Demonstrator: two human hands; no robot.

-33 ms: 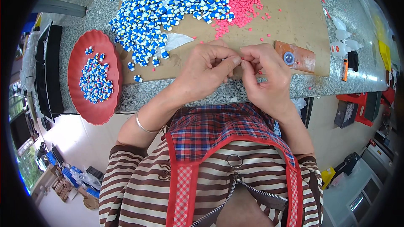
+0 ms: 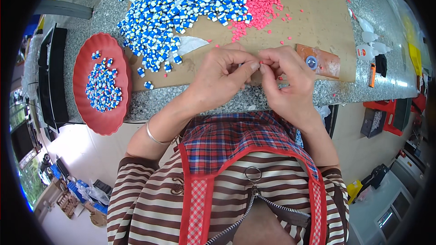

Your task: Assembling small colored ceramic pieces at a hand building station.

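The left hand and the right hand meet fingertip to fingertip just above the near edge of the grey speckled stone surface. Both are narrowed into a pinch, thumb against forefinger, and between them sits a tiny pink piece, held at the point where the two hands touch; whether a second part is pinched with it is too small to tell. A silver bangle circles the left wrist.

Under the hands lies a brown cardboard sheet spread over the surface. On its far left part a big heap of small blue, white and yellow pieces spreads out, and touching its right side is a smaller pile of pink pieces, with a few pink ones scattered loose toward the hands. A scrap of clear plastic lies at the near edge of the blue heap. Just right of the right hand rests a flat brown block with a small round blue-rimmed cap on it.

At the left, a red oval tray overhangs the surface edge and holds a small cluster of blue and white pieces. Near the far right edge stand several small white glue bottles.
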